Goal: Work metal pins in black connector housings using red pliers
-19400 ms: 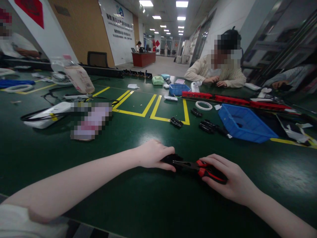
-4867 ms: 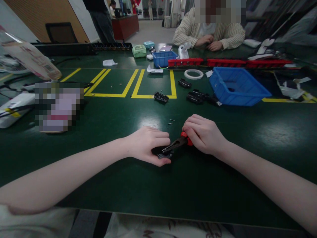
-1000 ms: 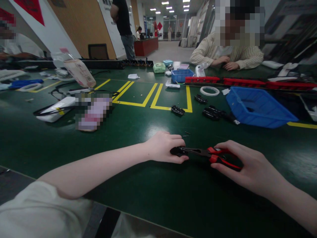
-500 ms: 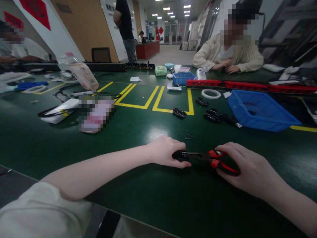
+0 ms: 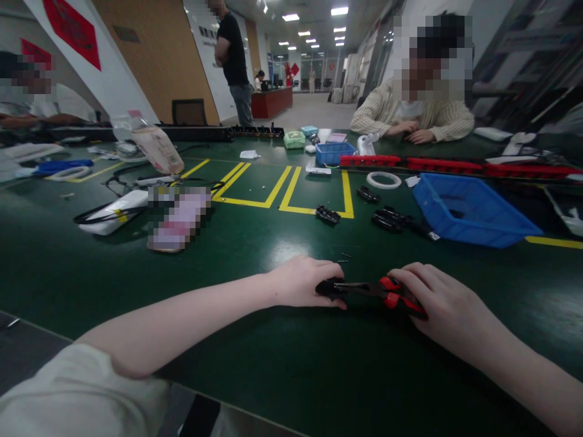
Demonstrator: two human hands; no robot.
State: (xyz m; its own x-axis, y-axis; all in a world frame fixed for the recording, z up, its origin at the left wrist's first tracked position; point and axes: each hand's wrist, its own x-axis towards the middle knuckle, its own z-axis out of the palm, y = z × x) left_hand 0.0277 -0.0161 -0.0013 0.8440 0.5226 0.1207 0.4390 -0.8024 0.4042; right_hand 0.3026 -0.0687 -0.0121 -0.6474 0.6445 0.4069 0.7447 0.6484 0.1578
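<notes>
My left hand (image 5: 306,282) is closed on a small black part (image 5: 328,287), pinched between thumb and fingers low over the green table. Red-and-black pliers (image 5: 387,291) lie in my right hand (image 5: 444,300), whose fingers wrap round the handles. The jaws of the pliers point left and reach the black part; how they meet it is partly hidden by my fingers. Just beyond my left hand, thin metal pins (image 5: 344,258) rest on the table.
Black parts (image 5: 328,214) and a blue bin (image 5: 473,212) lie farther back. A tape roll (image 5: 383,180) is near red strips (image 5: 444,165). To the left are a phone (image 5: 180,221), a white pouch (image 5: 113,212) and a bottle (image 5: 157,145). Across the table sits a person (image 5: 412,115).
The handles of the pliers have come closer together as my right hand squeezed. My left hand keeps its hold on the black part. The camera view has shifted slightly.
</notes>
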